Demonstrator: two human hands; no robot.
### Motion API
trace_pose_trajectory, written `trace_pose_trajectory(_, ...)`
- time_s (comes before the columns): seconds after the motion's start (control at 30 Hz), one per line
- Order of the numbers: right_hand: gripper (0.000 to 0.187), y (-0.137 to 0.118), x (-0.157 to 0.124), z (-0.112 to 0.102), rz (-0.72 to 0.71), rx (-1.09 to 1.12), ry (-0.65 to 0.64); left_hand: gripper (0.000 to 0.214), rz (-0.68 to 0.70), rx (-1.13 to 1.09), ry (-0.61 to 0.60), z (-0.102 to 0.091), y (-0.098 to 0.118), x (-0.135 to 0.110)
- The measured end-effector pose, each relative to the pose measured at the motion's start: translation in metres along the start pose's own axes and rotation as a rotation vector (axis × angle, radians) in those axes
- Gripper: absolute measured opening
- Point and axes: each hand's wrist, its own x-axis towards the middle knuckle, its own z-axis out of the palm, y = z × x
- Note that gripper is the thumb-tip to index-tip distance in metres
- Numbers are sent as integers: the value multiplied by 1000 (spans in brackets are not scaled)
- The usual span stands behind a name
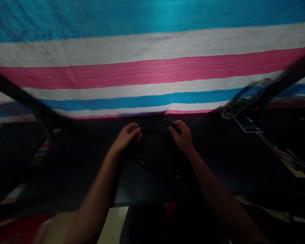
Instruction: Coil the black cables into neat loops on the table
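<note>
A black cable (152, 165) is wound into a round coil of several loops over the dark tabletop (88, 162). My left hand (128, 136) grips the upper left of the coil, thumb and fingers pinched round the strands. On the opposite side my right hand (183, 134) is closed on the upper right of the same coil. The upper strands between the two hands sit a little apart from the lower bundle. A small light-coloured tip shows below the coil on the right; dim light hides what it belongs to.
A striped blue, white and pink sheet (152, 71) hangs behind the table. To the right, a clear plastic bottle (245, 99) leans beside a phone-like device (245, 123). Dark slanted frame bars (22, 96) stand at both sides. Pale cables (295, 158) lie at the far right.
</note>
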Motion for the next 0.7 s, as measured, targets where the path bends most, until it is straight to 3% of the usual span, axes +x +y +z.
trace_pose_trajectory(0.1,33,-2,1,2,217,187,-88,26,-123,-186,-202,-2,8,-7)
trace_pose_trajectory(0.17,36,-5,2,2,283,323,-136,27,-138,-270,-247,-3,12,-13)
trace_pose_trajectory(0.4,39,-18,2,-11,325,602,-230,24,-138,-459,-233,5,20,-19)
trace_pose_trajectory(0.53,56,-20,3,-20,362,746,-337,27,-254,-639,-223,7,30,-22)
trace_pose_trajectory(0.6,59,-19,1,-26,396,807,-376,28,-308,-724,-259,4,39,-33)
trace_pose_trajectory(0.7,44,-18,-9,-37,366,810,-447,25,-327,-802,-288,-3,50,-65)
